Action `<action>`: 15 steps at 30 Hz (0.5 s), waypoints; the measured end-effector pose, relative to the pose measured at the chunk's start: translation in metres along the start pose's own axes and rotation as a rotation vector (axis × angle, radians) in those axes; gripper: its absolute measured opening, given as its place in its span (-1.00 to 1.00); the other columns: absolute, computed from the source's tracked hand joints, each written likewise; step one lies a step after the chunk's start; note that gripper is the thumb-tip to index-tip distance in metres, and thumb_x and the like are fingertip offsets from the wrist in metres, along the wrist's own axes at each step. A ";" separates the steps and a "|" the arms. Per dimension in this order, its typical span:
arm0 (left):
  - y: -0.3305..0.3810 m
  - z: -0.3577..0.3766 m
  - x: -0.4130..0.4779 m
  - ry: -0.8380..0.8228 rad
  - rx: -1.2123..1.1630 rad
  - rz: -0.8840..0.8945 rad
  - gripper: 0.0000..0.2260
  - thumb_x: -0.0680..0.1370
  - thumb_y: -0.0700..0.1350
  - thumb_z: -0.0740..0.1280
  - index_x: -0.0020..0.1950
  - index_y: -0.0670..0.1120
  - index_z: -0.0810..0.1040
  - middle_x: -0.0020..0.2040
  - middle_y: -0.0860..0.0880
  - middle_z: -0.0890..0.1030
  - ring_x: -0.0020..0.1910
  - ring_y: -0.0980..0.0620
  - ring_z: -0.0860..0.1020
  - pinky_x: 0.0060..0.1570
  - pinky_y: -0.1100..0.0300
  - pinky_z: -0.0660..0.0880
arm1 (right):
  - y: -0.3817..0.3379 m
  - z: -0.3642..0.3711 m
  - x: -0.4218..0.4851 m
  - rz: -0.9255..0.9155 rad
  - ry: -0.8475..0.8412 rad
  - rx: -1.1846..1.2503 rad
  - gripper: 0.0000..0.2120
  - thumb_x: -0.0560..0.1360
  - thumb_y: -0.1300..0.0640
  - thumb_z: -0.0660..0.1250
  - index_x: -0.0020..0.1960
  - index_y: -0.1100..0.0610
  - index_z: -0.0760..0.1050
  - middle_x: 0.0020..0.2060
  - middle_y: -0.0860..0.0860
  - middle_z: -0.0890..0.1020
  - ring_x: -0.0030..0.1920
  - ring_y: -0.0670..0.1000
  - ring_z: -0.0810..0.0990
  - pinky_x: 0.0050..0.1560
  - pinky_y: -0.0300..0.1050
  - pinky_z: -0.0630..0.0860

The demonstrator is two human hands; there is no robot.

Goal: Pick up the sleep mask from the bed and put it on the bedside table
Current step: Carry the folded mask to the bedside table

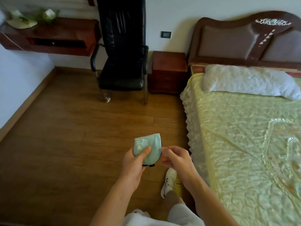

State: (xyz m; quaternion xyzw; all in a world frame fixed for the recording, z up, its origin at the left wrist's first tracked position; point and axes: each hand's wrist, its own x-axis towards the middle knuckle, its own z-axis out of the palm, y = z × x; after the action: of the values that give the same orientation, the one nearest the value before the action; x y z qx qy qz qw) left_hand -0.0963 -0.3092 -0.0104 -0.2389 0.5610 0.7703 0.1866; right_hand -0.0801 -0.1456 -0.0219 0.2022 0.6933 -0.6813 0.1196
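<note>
A pale green sleep mask [150, 145] with light printed characters and a dark edge is folded in front of me, above the wooden floor. My left hand [136, 162] grips it from the left, thumb pressed on its face. My right hand [175, 158] pinches its right edge with curled fingers. The bed [236, 144] with a yellow-green satin cover lies to the right. The reddish wooden bedside table [169, 70] stands far ahead, between a chair and the headboard; its top is bare.
A black armchair [122, 66] stands left of the bedside table. A wall-mounted wooden shelf [53, 35] with plants is at upper left. A white pillow [249, 80] lies at the head of the bed. My white shoe [169, 180] is on the wooden floor beside the bed.
</note>
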 end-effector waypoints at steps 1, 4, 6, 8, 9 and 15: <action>0.005 0.007 0.013 0.000 0.008 -0.003 -0.76 0.49 -0.17 0.45 0.15 -0.08 0.60 0.05 -0.13 0.72 0.04 -0.08 0.68 0.00 0.02 0.62 | -0.003 -0.003 0.014 0.000 0.003 0.013 -0.66 0.37 -0.17 0.48 -0.02 0.07 0.73 -0.17 0.00 0.78 -0.11 -0.03 0.76 -0.13 -0.15 0.69; 0.023 0.033 0.057 -0.003 0.034 -0.007 -0.77 0.49 -0.18 0.46 0.13 -0.07 0.61 0.03 -0.12 0.73 0.02 -0.08 0.69 -0.02 0.02 0.62 | -0.016 -0.015 0.060 -0.006 0.014 0.033 -0.63 0.35 -0.20 0.46 -0.01 0.06 0.72 -0.19 -0.05 0.78 -0.14 -0.07 0.76 -0.19 -0.23 0.65; 0.036 0.055 0.090 -0.006 0.044 -0.014 -0.76 0.49 -0.18 0.45 0.15 -0.08 0.60 0.04 -0.13 0.72 0.02 -0.09 0.68 -0.02 0.03 0.62 | -0.027 -0.026 0.095 -0.006 0.016 0.038 -0.60 0.33 -0.22 0.45 -0.01 0.06 0.71 -0.22 -0.08 0.78 -0.15 -0.08 0.76 -0.19 -0.23 0.65; 0.051 0.078 0.118 -0.011 0.048 -0.013 -0.75 0.50 -0.18 0.45 0.17 -0.10 0.60 0.06 -0.15 0.71 0.04 -0.10 0.68 0.00 0.01 0.61 | -0.043 -0.039 0.130 -0.013 0.019 0.054 -0.56 0.31 -0.23 0.44 0.00 0.06 0.71 -0.22 -0.07 0.78 -0.14 -0.07 0.76 -0.17 -0.18 0.67; 0.061 0.093 0.136 -0.009 0.054 -0.015 -0.73 0.50 -0.18 0.44 0.19 -0.11 0.59 0.08 -0.15 0.70 0.06 -0.11 0.67 0.02 0.00 0.61 | -0.053 -0.049 0.150 -0.015 0.027 0.061 -0.57 0.31 -0.23 0.44 0.00 0.06 0.71 -0.21 -0.06 0.78 -0.14 -0.06 0.76 -0.16 -0.18 0.68; 0.122 0.191 0.226 -0.015 0.058 -0.003 -0.71 0.51 -0.18 0.43 0.22 -0.10 0.57 0.12 -0.15 0.68 0.09 -0.11 0.65 0.02 0.00 0.61 | -0.124 -0.109 0.264 -0.052 0.067 0.092 -0.65 0.40 -0.15 0.45 0.01 0.08 0.71 -0.13 0.02 0.79 -0.08 0.00 0.77 -0.08 -0.12 0.70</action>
State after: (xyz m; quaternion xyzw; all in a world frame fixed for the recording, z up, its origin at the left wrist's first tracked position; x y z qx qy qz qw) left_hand -0.3787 -0.1593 0.0030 -0.2283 0.5813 0.7553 0.1987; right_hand -0.3575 -0.0049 -0.0229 0.2123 0.6697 -0.7083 0.0692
